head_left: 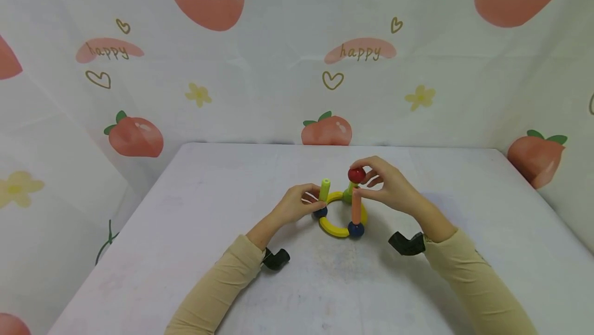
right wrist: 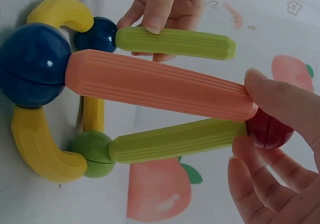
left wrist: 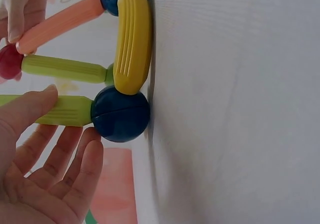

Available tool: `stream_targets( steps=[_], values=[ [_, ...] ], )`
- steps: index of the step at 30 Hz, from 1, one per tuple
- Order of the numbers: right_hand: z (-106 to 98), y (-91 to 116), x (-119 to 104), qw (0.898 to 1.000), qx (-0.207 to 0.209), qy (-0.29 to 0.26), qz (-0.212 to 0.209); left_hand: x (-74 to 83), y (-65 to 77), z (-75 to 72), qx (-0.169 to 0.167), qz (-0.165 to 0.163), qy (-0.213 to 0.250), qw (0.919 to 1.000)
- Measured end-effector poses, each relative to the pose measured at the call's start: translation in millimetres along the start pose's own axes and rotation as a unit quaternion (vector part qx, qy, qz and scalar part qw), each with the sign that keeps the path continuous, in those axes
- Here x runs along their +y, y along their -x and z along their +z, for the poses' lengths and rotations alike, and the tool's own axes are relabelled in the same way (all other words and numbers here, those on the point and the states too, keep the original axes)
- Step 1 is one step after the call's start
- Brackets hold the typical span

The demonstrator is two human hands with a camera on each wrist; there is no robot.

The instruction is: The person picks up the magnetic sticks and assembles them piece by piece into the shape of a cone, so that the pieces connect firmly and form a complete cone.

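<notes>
Yellow curved magnetic sticks (head_left: 333,229) form a ring on the table, joined by a front blue ball (head_left: 356,230), a left blue ball (left wrist: 121,114) and a green ball (right wrist: 91,155). My left hand (head_left: 296,205) pinches a light green stick (head_left: 324,190) standing on the left blue ball. An orange stick (right wrist: 160,85) rises from the front blue ball. From the green ball another light green stick (right wrist: 175,141) leans up to a red ball (head_left: 356,174). My right hand (head_left: 389,186) grips at the top, thumb on the orange stick's upper end and fingers around the red ball.
The white table (head_left: 223,190) extends around the ring on all sides. Behind it hangs a white cloth (head_left: 269,67) printed with peaches, hearts and flowers. Black wrist pieces (head_left: 407,244) stick out near both sleeves, low over the table.
</notes>
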State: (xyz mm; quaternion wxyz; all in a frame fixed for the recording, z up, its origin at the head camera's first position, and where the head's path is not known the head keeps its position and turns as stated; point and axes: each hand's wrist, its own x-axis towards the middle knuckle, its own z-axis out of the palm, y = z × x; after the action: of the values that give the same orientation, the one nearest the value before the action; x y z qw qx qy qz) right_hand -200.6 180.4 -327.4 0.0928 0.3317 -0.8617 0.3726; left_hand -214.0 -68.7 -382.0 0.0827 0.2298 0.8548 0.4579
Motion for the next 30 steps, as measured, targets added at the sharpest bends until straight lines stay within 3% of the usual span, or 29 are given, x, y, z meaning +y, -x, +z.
stream_targets(
  steps=[12, 21, 30],
  values=[
    [8, 2, 1, 1.0, 0.004, -0.012, -0.021, 3.0, 0.4, 4.2, 0.007, 0.015, 0.003, 0.9999],
    [14, 0, 3, 0.999, 0.005, -0.024, -0.035, 2.0, -2.1, 7.4, 0.012, 0.047, -0.018, 0.9987],
    [16, 0, 3, 0.999, 0.005, -0.032, -0.044, 9.6, -4.0, 10.3, 0.013, 0.025, -0.047, 0.9985]
  ],
)
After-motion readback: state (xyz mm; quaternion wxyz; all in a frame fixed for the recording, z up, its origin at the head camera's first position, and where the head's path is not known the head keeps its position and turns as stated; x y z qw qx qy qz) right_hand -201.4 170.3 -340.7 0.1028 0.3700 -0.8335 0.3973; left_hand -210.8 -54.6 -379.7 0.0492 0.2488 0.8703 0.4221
